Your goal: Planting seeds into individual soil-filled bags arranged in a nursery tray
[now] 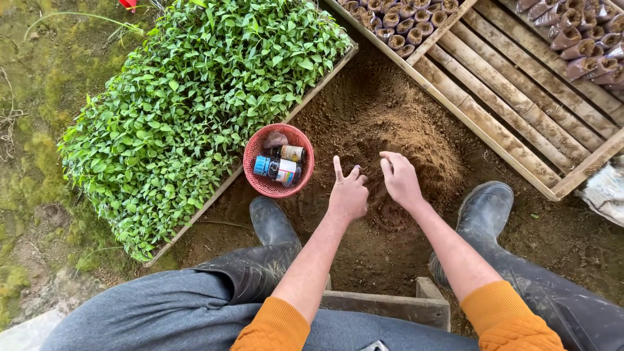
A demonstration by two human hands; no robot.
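My left hand (348, 192) and my right hand (400, 179) hover close together over a mound of loose brown soil (403, 133) between my rubber boots. The left hand's fingers curl in with the index finger raised; something small and dark sits between the two hands, too small to identify. The right hand's fingers are bent, fingertips pinched toward the left hand. Both arms wear orange sleeves pushed up to the elbow.
A red plastic basket (257, 146) holding small bottles sits left of my hands. A wooden tray of green seedlings (195, 97) lies at the left. A bamboo-slat frame (520, 91) with soil-filled nursery bags (403, 23) lies at the right. A wooden stool edge (390, 305) shows below.
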